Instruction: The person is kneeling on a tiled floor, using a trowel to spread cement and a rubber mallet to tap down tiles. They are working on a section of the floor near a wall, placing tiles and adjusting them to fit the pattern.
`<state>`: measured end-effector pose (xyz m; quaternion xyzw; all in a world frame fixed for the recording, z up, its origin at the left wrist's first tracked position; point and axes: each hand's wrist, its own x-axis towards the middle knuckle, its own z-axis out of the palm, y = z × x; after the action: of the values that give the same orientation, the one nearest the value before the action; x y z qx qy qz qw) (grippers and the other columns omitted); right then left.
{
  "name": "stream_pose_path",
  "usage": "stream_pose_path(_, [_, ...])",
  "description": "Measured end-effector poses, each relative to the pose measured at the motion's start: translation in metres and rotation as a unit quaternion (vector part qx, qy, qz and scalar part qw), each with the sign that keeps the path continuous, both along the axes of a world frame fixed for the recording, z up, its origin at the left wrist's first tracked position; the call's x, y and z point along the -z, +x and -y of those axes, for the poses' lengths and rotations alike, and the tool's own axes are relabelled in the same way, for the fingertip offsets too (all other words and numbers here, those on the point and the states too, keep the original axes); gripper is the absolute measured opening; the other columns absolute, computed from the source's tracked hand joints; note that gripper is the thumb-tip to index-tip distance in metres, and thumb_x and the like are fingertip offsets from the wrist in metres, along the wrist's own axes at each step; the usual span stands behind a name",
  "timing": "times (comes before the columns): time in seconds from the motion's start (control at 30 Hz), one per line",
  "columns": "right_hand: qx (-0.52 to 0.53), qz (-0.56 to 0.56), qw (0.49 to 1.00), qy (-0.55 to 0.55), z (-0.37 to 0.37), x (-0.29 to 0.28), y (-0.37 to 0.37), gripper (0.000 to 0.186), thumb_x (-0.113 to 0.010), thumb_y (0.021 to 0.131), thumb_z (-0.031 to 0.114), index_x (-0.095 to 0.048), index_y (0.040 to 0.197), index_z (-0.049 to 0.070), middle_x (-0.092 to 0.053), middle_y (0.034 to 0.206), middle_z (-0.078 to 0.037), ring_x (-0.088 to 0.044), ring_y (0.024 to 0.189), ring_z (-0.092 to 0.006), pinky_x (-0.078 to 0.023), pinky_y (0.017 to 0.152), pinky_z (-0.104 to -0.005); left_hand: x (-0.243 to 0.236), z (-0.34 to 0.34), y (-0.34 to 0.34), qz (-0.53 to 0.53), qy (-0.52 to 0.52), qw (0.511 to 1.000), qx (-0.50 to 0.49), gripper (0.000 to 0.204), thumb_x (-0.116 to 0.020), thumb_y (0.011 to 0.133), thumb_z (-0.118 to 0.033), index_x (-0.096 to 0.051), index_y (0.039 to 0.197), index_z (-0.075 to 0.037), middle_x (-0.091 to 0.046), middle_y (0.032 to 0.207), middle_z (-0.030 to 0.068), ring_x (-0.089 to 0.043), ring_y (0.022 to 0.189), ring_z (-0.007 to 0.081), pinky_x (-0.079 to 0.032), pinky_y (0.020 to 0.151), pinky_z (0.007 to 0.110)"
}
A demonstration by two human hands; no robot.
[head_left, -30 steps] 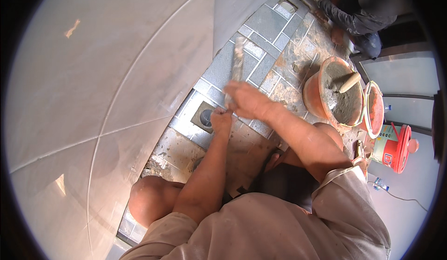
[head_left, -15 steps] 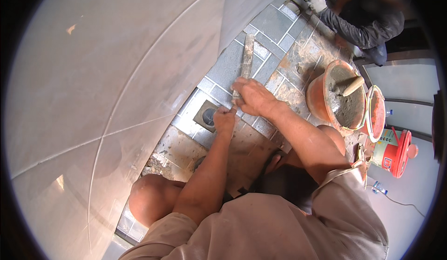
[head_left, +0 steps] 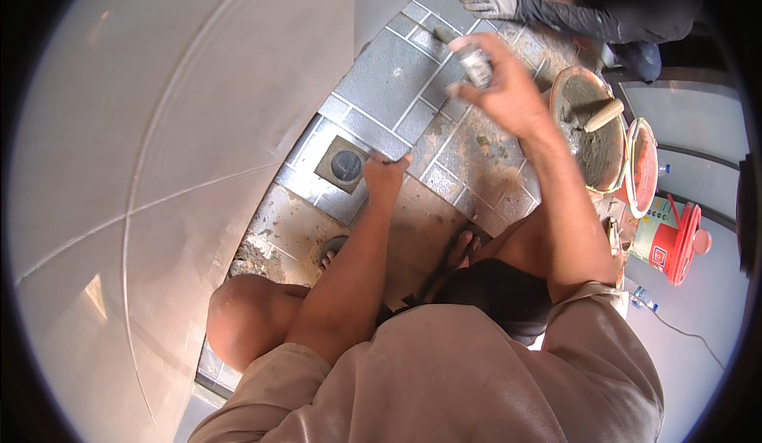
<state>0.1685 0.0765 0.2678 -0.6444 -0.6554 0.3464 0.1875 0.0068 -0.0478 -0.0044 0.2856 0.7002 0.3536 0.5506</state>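
My left hand (head_left: 386,176) rests on the front edge of the grey floor tiles (head_left: 389,78), thumb apart from its fingers; I see nothing held in it. Just left of it, a square brownish plate with a round dark drain opening (head_left: 347,166) is set among the tiles. Raised over the tiles, my right hand (head_left: 504,82) is closed round a whitish-grey bar (head_left: 476,67). Motion blurs the bar, and my fingers hide part of it.
At right stands an orange bucket of wet mortar (head_left: 591,145) with a wooden-handled tool (head_left: 605,115). Beyond it are a second red bucket (head_left: 643,169) and a red-lidded tub (head_left: 673,240). A co-worker's gloved hand (head_left: 490,3) lies on the far tiles. A grey wall panel (head_left: 206,117) borders the left.
My right hand has lifted the bar up and to the right, away from my left hand. The left hand has shifted slightly up. The co-worker's gloved hand has moved left onto the tiles.
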Motion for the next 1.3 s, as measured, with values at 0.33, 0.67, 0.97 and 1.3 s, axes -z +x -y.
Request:
stream_pose_path(0.33, [0.06, -0.003, 0.997, 0.044, 0.026, -0.036, 0.085, 0.027, -0.066, 0.098, 0.004, -0.068, 0.124, -0.004, -0.073, 0.092, -0.008, -0.07, 0.077, -0.0155, -0.055, 0.077, -0.0292, -0.026, -0.011, 0.01, 0.142, -0.152, 0.972, -0.106, 0.028, -0.09, 0.084, -0.007, -0.07, 0.103, -0.004, -0.074, 0.091, 0.0046, -0.067, 0.075, 0.0149, -0.055, 0.063, 0.03])
stream_pose_path(0.67, [0.008, 0.005, 1.0, 0.022, 0.032, -0.046, 0.069, 0.025, -0.069, 0.096, 0.002, -0.067, 0.122, -0.002, -0.07, 0.082, -0.005, -0.066, 0.075, -0.0124, -0.051, 0.071, -0.0304, -0.027, 0.001, 0.011, 0.166, -0.052, 0.976, -0.13, 0.037, -0.09, 0.088, -0.016, -0.055, 0.079, -0.01, -0.061, 0.063, 0.0052, -0.051, 0.044, 0.0137, -0.036, 0.041, 0.03])
stream_pose_path(0.97, [-0.01, 0.054, 0.998, 0.019, 0.031, -0.051, 0.05, 0.03, -0.071, 0.097, 0.002, -0.064, 0.126, -0.002, -0.071, 0.088, -0.004, -0.065, 0.076, -0.0109, -0.052, 0.07, -0.0284, -0.023, -0.001, 0.008, 0.163, -0.081, 0.977, -0.114, 0.029, -0.088, 0.089, -0.01, -0.06, 0.083, -0.008, -0.066, 0.078, 0.0042, -0.058, 0.057, 0.0139, -0.05, 0.053, 0.029])
stream_pose_path(1.3, [0.036, -0.011, 0.999, 0.035, 0.019, -0.053, 0.059, 0.028, -0.068, 0.097, 0.0, -0.066, 0.125, 0.0, -0.067, 0.082, -0.003, -0.062, 0.072, -0.0116, -0.049, 0.069, -0.0296, -0.018, 0.0, 0.008, 0.152, -0.07, 0.979, -0.114, 0.035, -0.09, 0.087, -0.01, -0.056, 0.078, -0.01, -0.065, 0.075, 0.0049, -0.057, 0.057, 0.0142, -0.051, 0.054, 0.03])
